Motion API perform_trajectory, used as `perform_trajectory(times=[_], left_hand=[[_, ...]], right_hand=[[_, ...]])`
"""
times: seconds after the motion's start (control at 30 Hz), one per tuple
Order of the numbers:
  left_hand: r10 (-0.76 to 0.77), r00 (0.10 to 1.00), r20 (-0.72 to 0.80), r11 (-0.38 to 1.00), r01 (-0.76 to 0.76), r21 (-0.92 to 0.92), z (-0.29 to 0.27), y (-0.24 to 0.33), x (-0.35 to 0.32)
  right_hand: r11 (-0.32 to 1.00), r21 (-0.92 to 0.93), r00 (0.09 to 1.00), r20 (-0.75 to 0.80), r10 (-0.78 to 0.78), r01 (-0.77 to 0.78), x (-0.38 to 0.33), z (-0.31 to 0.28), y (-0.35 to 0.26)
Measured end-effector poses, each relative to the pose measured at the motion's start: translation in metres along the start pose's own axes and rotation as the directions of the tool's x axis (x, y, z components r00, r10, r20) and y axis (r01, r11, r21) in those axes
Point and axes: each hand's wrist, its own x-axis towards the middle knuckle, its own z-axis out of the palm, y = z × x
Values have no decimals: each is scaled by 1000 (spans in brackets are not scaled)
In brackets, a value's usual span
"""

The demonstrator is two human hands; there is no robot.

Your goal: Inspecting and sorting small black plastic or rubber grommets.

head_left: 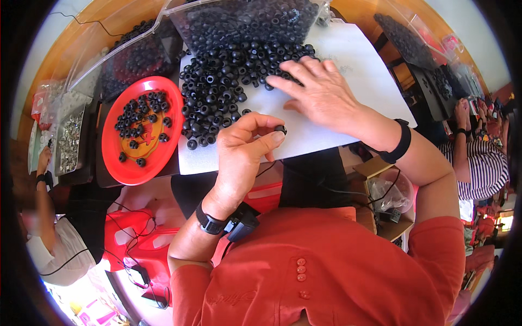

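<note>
My left hand (246,148) pinches one small black rubber ring (280,129) between thumb and fingers, just above the near edge of a white sheet (359,70). My right hand (321,92) lies palm down on that sheet, its fingertips touching the edge of a large heap of black rubber rings (228,76). Both wrists wear black bands. A red oval plate (122,157) with several black rings on it sits to the left of the heap.
Clear plastic bags of black rings (244,19) lie at the far side and far left. A metal tray of small silvery parts (69,142) sits left of the plate. Other people sit at the left and right edges. A red plastic stool (136,233) stands below.
</note>
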Motion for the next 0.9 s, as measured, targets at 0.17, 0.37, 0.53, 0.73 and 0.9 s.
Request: perform_trajectory(times=[0.17,0.37,0.53,0.73,0.9], left_hand=[[-12,1000,9,999,11,44,-2,0,-3],[-3,1000,4,999,3,33,-2,0,-3],[-51,999,5,996,51,77,0,3,-5],[-39,999,-7,992,39,119,0,2,-5],[28,999,23,998,-29,49,-1,-3,-6]], right_hand=[[1000,-2,995,99,-14,14,-4,-2,1],[997,14,963,259,71,-77,-15,-41,6],[977,163,937,339,78,-140,9,-52,4],[988,142,995,73,-73,63,58,0,-10],[991,87,993,60,-106,101,74,23,-7]])
